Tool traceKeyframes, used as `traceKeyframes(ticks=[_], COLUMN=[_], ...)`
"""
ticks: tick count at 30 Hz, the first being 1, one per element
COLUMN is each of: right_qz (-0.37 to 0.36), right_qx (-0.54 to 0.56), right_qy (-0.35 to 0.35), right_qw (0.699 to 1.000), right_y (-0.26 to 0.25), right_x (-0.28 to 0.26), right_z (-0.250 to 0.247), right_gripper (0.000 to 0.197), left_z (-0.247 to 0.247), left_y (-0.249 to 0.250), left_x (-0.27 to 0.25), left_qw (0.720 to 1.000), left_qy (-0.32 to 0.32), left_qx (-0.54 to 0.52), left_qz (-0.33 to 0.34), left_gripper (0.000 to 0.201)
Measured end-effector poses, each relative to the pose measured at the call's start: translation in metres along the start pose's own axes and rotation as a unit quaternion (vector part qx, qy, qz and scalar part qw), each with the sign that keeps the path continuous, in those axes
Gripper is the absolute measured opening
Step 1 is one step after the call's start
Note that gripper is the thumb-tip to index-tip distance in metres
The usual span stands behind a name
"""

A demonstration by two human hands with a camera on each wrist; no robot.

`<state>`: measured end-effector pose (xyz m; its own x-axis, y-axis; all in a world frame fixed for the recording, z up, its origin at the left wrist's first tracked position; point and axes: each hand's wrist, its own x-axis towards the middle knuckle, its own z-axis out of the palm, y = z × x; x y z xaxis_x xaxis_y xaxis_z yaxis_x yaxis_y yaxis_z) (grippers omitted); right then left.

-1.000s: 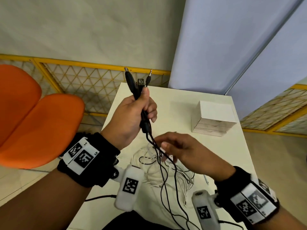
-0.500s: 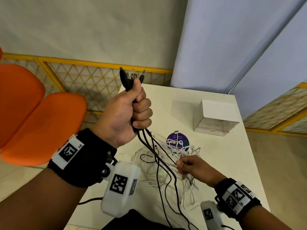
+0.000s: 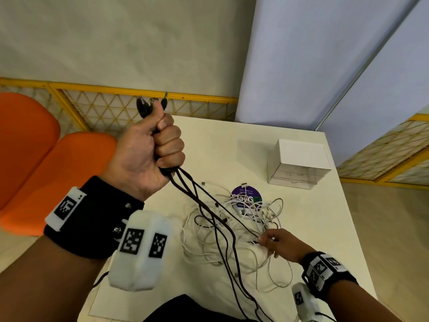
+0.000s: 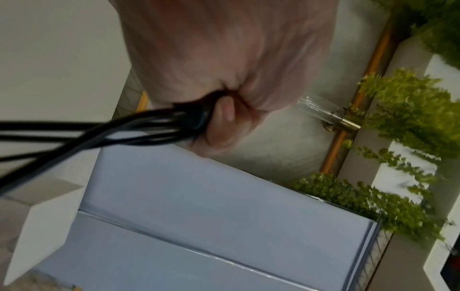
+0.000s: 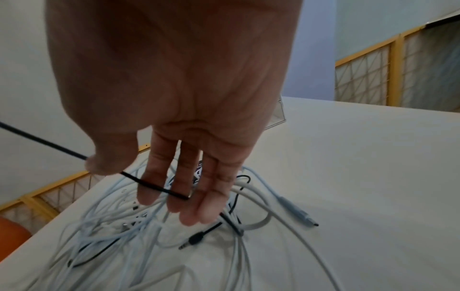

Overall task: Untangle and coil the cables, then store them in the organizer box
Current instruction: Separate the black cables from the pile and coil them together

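Left hand [image 3: 148, 156]: raised above the near-left part of the table [image 3: 313, 240], fingers curled into a tight fist around a bundle of black cables [image 3: 222, 226]. The plug ends [image 3: 151, 104] project from the top of the fist and point up and away toward the far wall. The long axis of the bundle runs from the fist down and to the right, then toward the near table edge, where the strands leave the view.

Right hand [image 3: 278, 244]: low over the table, near right, fingers extended downward. One black strand [image 5: 154, 186] runs taut from the left between the thumb and the fingers and crosses the fingers [image 5: 149, 189]. Whether the thumb actually pinches it cannot be told.

White cables [image 3: 232, 238]: a loose tangle lying flat on the table centre, under and beside the right hand, strands looping in all directions. A black jack plug [image 5: 191, 241] lies among them, tip pointing near-left in the right wrist view.

Purple round sticker [image 3: 246, 199]: on the table at the far edge of the tangle, partly covered.

Organizer box [image 3: 299, 163]: white top, clear drawers, standing at the far right of the table, well apart from both hands.
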<state>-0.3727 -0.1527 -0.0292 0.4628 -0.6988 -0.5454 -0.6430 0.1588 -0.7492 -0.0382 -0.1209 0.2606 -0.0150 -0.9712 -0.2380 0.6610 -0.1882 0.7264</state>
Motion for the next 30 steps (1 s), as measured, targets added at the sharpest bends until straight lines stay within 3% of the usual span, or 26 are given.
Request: traceKeyframes(ticks=[5, 11, 18, 20, 25, 30], right_qz=[-0.033, -0.145, -0.227, -0.244, -0.244, -0.222], right_qx=[-0.061, -0.053, -0.051, -0.039, -0.011, 0.017], right_qy=[0.057, 0.124, 0.153, 0.162, 0.180, 0.159], right_qw=[0.996, 0.980, 0.960, 0.956, 0.953, 0.962], right_y=[-0.016, -0.083, -0.159, -0.174, -0.180, -0.154], right_x=[-0.002, -0.013, -0.054, -0.065, -0.076, -0.068], right_z=[0.002, -0.005, -0.020, -0.024, -0.033, -0.026], right_gripper=[0.032, 0.034, 0.022, 0.023, 0.026, 0.026], left_z=[-0.001, 0.002, 0.008, 0.014, 0.023, 0.027], left_y=[-0.011, -0.043, -0.086, -0.097, -0.103, -0.092], left_x=[-0.005, 0.000, 0.018, 0.022, 0.026, 0.022], left_qw=[0.996, 0.978, 0.917, 0.893, 0.847, 0.856], left_qy=[0.006, -0.007, -0.033, -0.041, -0.068, -0.077], left_qx=[0.077, 0.187, 0.357, 0.408, 0.502, 0.502], left_qz=[-0.031, -0.095, -0.173, -0.187, -0.162, -0.097], left_gripper=[0.041, 0.021, 0.032, 0.027, 0.033, 0.035])
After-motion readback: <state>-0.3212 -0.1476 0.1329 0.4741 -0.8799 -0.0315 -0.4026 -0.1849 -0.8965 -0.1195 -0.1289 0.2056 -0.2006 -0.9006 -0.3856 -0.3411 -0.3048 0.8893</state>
